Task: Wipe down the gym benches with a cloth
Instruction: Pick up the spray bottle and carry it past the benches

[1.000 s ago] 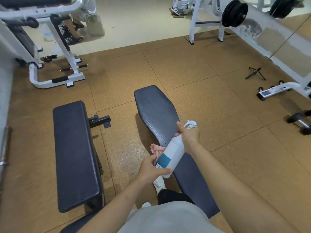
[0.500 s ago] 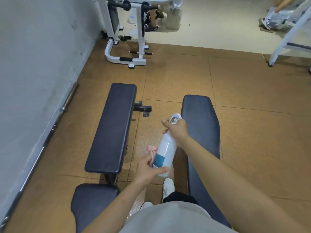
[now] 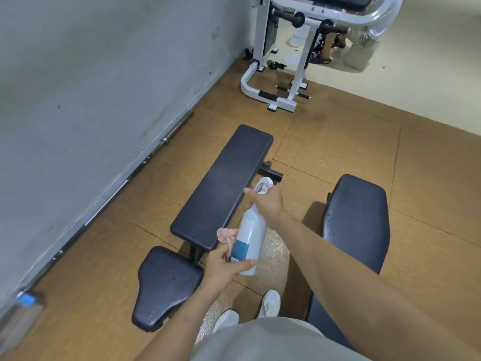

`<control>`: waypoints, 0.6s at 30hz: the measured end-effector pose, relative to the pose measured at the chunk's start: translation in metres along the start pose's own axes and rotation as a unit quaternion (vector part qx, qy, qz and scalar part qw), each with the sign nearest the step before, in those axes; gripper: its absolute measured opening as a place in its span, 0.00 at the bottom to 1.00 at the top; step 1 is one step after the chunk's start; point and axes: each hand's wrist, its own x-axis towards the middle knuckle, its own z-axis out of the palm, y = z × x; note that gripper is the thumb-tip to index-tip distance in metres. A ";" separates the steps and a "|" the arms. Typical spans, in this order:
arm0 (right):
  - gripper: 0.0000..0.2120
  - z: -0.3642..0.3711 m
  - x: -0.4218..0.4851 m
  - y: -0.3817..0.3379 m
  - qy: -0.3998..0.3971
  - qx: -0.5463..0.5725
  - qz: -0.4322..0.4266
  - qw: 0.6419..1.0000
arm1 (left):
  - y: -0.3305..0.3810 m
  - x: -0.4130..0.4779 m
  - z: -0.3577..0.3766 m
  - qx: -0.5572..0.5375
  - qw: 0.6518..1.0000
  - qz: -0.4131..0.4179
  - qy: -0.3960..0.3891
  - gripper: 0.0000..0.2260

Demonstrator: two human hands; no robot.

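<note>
1. A brown, speckled rubber-tile floor (image 3: 338,147) with visible seams covers most of the room. Toward 1 o'clock it gives way to a pale beige smooth floor (image 3: 429,61).
2. A grey, scuffed wall (image 3: 91,87) fills the 9 to 11 o'clock side. A steel barbell (image 3: 177,126) lies along its base.
3. At 12 o'clock stands a white tubular-framed exercise machine (image 3: 286,61) with black grips.
4. A long flat black padded bench (image 3: 223,186) runs from the hands toward 12 o'clock. Its separate rounded black seat pad (image 3: 166,287) sits at 7 o'clock.
5. A second textured black padded bench (image 3: 356,220) lies at 3 o'clock, apart from the first.
6. The right hand (image 3: 268,201) is curled round the neck of a white plastic spray bottle with a teal label (image 3: 248,238), held tilted above the gap between the benches.
7. The left hand (image 3: 225,264) has its thumb across the bottle's base, and its fingers pinch a crumpled pink cloth (image 3: 227,234) just beside the long bench's near end.
8. White shoes (image 3: 270,303) stand on the tiles at 6 o'clock.
</note>
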 end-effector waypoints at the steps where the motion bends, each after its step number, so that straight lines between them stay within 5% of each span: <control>1: 0.12 0.005 -0.003 0.002 0.008 -0.008 0.009 1.000 | -0.004 -0.004 -0.002 -0.001 1.000 0.004 0.000 0.21; 9: 0.12 0.023 -0.040 0.019 -0.032 -0.031 0.019 0.999 | -0.035 -0.031 -0.017 -0.051 0.998 -0.010 -0.018 0.33; 18: 0.13 0.014 -0.097 0.060 0.079 0.004 0.010 0.997 | -0.070 -0.046 -0.035 0.037 0.994 -0.006 -0.103 0.31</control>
